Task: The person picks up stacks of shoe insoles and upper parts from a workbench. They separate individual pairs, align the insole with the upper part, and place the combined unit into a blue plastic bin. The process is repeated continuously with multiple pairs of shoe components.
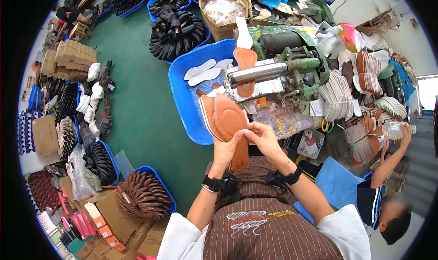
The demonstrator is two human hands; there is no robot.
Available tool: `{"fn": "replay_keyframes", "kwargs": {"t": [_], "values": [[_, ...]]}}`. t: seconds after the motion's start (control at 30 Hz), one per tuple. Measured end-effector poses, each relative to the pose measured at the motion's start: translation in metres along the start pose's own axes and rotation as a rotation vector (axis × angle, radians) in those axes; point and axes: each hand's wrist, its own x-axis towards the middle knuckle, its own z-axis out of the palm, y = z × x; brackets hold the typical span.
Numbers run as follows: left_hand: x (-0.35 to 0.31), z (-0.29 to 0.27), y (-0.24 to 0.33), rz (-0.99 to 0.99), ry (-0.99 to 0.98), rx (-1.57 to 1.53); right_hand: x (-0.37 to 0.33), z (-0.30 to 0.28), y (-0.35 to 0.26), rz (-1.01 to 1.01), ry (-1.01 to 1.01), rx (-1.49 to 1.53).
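Note:
A few tan shoe insoles (231, 118), with white edges showing on the left side, are bunched in front of me. My left hand (224, 151) is closed around their lower left part. At their right edge my right hand (263, 140) pinches the top insole between thumb and fingers. The narrow end of one insole hangs below my hands. Just beyond stands a green roller machine (296, 61) with a shiny metal roller (258, 74). Another tan insole (245, 59) lies across the machine, passing under the roller, with a white insole (243, 33) beyond it.
A blue tub (182, 98) with white insoles (205, 73) sits left of the machine. Bundled insoles (336, 96) and green-handled scissors (326, 125) lie right. Another person (372, 200) reaches toward a clear bottle (393, 130). Tubs of black shoe parts (175, 34) stand on the green floor.

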Motion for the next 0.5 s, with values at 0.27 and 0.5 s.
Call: {"fn": "replay_keyframes", "kwargs": {"t": [0.27,0.5], "values": [[0.000,-0.009,0.012,-0.336,-0.006,-0.093,0.039,-0.042,-0.016,-0.074,0.290,0.071],[0.004,-0.013,-0.010,-0.145,0.004,-0.028,0.005,-0.006,0.005,-0.030,0.181,-0.005]]}}
